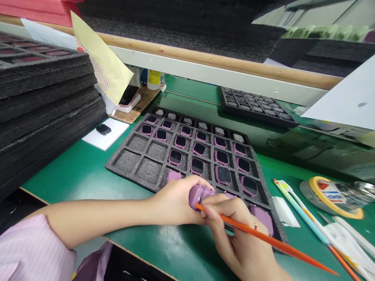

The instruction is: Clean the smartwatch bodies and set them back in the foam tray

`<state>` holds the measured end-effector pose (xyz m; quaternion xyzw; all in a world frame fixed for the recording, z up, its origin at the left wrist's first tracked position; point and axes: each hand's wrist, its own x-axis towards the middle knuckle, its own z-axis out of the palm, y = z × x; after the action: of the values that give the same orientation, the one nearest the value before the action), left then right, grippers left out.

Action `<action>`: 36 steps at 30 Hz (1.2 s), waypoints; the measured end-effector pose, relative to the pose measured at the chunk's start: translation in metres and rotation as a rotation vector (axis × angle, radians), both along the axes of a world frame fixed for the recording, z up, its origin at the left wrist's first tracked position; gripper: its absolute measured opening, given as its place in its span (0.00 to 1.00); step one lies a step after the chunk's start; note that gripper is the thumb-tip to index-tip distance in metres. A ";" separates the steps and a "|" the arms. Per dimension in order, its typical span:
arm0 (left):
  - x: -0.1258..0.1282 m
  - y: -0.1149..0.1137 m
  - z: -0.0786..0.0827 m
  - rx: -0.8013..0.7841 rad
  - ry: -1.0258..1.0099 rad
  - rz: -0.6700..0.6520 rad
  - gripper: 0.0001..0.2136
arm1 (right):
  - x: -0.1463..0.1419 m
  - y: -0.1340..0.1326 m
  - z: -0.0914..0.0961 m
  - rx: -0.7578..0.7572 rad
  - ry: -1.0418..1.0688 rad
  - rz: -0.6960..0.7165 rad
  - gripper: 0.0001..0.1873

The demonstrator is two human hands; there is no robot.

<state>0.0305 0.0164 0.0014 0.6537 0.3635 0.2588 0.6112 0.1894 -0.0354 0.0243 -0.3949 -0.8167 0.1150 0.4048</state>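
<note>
My left hand (175,201) is closed around a purple smartwatch case (197,195), held on edge over the near side of a grey foam tray (148,170). In my right hand (240,234) is a thin orange stick (281,245), pinched like a pen. Its near end meets the side of the purple case, and its tapered tail points to the lower right. The tray's pockets hold several purple watches (223,174) with dark screens up. A purple piece (174,175) lies by my left hand, and another (262,219) sits beyond my right knuckles.
Stacked black foam trays (47,105) rise at the left. A dark watch (103,129) lies on a white pad (114,136). Right of the tray are pen-like sticks (304,212), a tape roll (319,195) and a glass bottle. Another filled tray (258,107) lies under the shelf rail (205,58).
</note>
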 end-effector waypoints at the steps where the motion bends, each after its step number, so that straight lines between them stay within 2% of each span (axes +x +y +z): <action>1: 0.000 0.000 0.000 -0.004 -0.007 0.001 0.28 | 0.000 0.000 0.000 -0.004 0.003 -0.004 0.06; 16: 0.000 -0.001 0.002 -0.014 -0.025 -0.001 0.26 | 0.001 0.000 0.005 -0.016 -0.040 -0.013 0.07; 29: 0.000 0.000 0.000 0.006 -0.028 -0.013 0.25 | 0.001 -0.001 0.001 -0.035 -0.035 -0.026 0.07; 33: -0.002 0.000 0.003 0.024 0.014 0.003 0.26 | 0.006 -0.002 0.007 -0.123 0.203 0.013 0.07; 34: -0.003 0.000 0.004 0.031 0.028 0.010 0.27 | 0.010 -0.003 0.011 -0.140 0.307 -0.018 0.08; 36: -0.004 -0.001 0.007 0.050 0.049 0.011 0.28 | 0.027 -0.007 0.019 -0.154 0.502 -0.173 0.08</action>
<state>0.0263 0.0158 0.0085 0.6729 0.3755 0.2552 0.5840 0.2163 -0.0426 0.0434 -0.4520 -0.6428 0.2361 0.5716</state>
